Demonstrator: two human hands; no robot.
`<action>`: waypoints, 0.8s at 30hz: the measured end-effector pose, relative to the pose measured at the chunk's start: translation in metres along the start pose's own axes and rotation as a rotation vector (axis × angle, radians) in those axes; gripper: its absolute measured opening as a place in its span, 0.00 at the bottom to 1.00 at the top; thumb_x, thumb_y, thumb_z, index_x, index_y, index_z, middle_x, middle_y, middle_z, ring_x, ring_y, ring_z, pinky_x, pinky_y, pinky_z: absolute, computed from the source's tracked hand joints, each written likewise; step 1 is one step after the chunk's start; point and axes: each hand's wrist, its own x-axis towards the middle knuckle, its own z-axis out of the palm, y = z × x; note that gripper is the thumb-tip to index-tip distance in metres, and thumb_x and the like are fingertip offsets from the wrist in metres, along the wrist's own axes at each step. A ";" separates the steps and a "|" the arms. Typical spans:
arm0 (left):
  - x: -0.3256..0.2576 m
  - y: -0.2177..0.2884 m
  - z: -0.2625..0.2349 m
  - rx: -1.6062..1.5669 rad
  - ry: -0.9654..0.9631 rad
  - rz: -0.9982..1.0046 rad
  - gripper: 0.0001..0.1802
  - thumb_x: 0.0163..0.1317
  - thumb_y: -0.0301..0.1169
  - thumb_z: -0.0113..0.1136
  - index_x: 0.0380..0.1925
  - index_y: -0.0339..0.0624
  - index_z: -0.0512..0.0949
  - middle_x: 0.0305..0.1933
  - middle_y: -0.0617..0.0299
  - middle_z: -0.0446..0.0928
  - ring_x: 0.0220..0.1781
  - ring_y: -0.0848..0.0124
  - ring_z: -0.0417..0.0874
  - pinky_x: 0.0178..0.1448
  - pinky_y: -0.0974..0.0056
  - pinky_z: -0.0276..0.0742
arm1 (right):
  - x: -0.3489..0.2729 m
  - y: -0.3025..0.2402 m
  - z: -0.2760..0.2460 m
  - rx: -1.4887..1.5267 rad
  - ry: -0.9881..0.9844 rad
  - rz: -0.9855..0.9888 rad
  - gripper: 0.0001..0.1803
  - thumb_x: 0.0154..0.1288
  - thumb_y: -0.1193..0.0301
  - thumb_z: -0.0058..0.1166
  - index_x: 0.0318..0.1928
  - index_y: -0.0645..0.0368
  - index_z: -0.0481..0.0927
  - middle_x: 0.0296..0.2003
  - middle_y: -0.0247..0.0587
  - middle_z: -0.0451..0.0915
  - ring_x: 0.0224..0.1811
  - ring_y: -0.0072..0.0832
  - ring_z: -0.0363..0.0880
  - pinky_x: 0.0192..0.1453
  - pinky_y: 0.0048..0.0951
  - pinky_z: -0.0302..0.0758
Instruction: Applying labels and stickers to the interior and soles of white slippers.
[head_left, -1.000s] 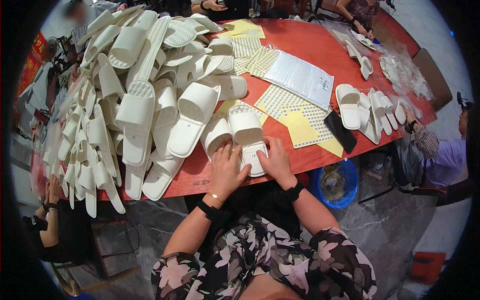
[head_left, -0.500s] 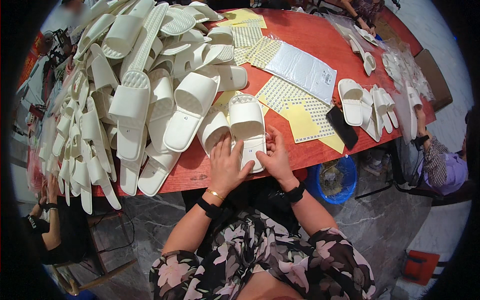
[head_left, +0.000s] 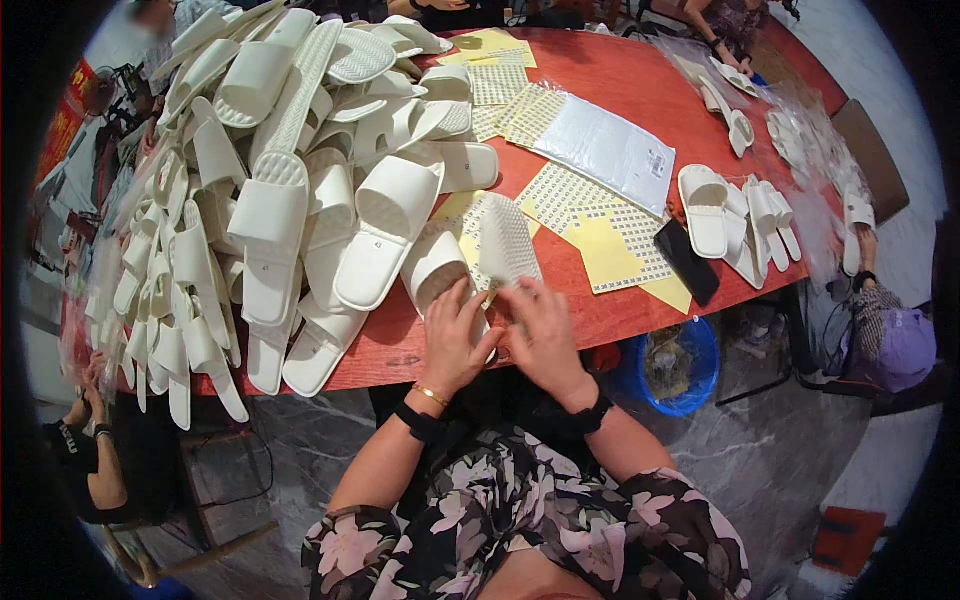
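Slippers, white pair: one [head_left: 438,268] gripped by left hand [head_left: 457,335], the other [head_left: 508,240] turned sole-up and held by right hand [head_left: 545,335], both at near edge of red table [head_left: 640,90]. Left of them, big heap of white slippers [head_left: 280,180]. Beyond, yellow sticker sheets [head_left: 610,250], a black phone [head_left: 686,262], more slippers [head_left: 735,215].

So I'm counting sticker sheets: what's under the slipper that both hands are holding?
Under the slipper a yellow sticker sheet peeks out on the red table. The slipper and both hands cover the rest, so more sheets can't be ruled out.
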 end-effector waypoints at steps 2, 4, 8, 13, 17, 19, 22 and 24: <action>0.000 -0.001 0.002 -0.017 0.007 0.001 0.31 0.60 0.49 0.62 0.56 0.38 0.75 0.66 0.41 0.67 0.67 0.46 0.67 0.70 0.46 0.59 | -0.007 0.002 0.007 0.137 -0.084 -0.022 0.24 0.58 0.78 0.53 0.58 0.60 0.74 0.56 0.52 0.73 0.58 0.48 0.70 0.62 0.44 0.67; -0.001 -0.003 0.004 -0.012 0.012 -0.017 0.28 0.60 0.48 0.63 0.53 0.37 0.77 0.66 0.40 0.67 0.67 0.45 0.67 0.70 0.46 0.59 | -0.009 0.011 0.004 0.267 -0.084 0.086 0.24 0.59 0.77 0.54 0.57 0.61 0.74 0.56 0.52 0.73 0.59 0.48 0.70 0.63 0.45 0.67; 0.000 0.002 0.004 0.003 0.020 -0.023 0.26 0.58 0.44 0.65 0.51 0.37 0.78 0.66 0.40 0.67 0.68 0.44 0.66 0.70 0.46 0.59 | -0.008 0.028 0.004 0.175 0.153 0.243 0.25 0.58 0.75 0.57 0.57 0.65 0.72 0.55 0.53 0.74 0.58 0.49 0.71 0.65 0.45 0.66; 0.002 0.004 0.001 0.047 0.011 -0.008 0.26 0.56 0.44 0.67 0.48 0.36 0.78 0.65 0.40 0.68 0.66 0.44 0.68 0.68 0.46 0.61 | -0.020 0.041 0.016 0.482 0.052 0.467 0.26 0.58 0.78 0.57 0.59 0.67 0.69 0.54 0.55 0.75 0.53 0.47 0.77 0.60 0.39 0.73; 0.003 0.005 0.002 0.062 0.015 0.001 0.26 0.56 0.44 0.67 0.48 0.35 0.79 0.65 0.40 0.68 0.64 0.45 0.69 0.68 0.46 0.61 | -0.019 0.034 0.015 0.569 0.051 0.458 0.27 0.59 0.78 0.56 0.60 0.67 0.68 0.52 0.54 0.75 0.52 0.46 0.78 0.58 0.39 0.74; 0.003 0.005 0.002 0.052 0.016 0.001 0.27 0.56 0.44 0.67 0.48 0.34 0.79 0.64 0.40 0.68 0.64 0.45 0.69 0.68 0.46 0.61 | -0.019 0.035 0.014 0.559 0.038 0.469 0.27 0.59 0.78 0.57 0.60 0.67 0.68 0.52 0.54 0.76 0.51 0.47 0.78 0.57 0.39 0.74; 0.003 0.005 0.003 0.064 0.014 0.002 0.27 0.56 0.44 0.67 0.48 0.34 0.78 0.65 0.40 0.68 0.65 0.45 0.69 0.68 0.46 0.61 | -0.018 0.039 0.009 0.110 0.083 0.229 0.26 0.59 0.78 0.57 0.59 0.67 0.69 0.52 0.54 0.75 0.49 0.47 0.79 0.56 0.40 0.75; 0.004 0.005 0.004 0.068 0.014 0.003 0.27 0.56 0.45 0.67 0.48 0.34 0.78 0.65 0.40 0.68 0.65 0.46 0.68 0.68 0.46 0.61 | -0.014 0.031 -0.004 0.247 0.103 0.286 0.21 0.63 0.78 0.56 0.57 0.66 0.71 0.50 0.48 0.77 0.47 0.39 0.80 0.54 0.35 0.77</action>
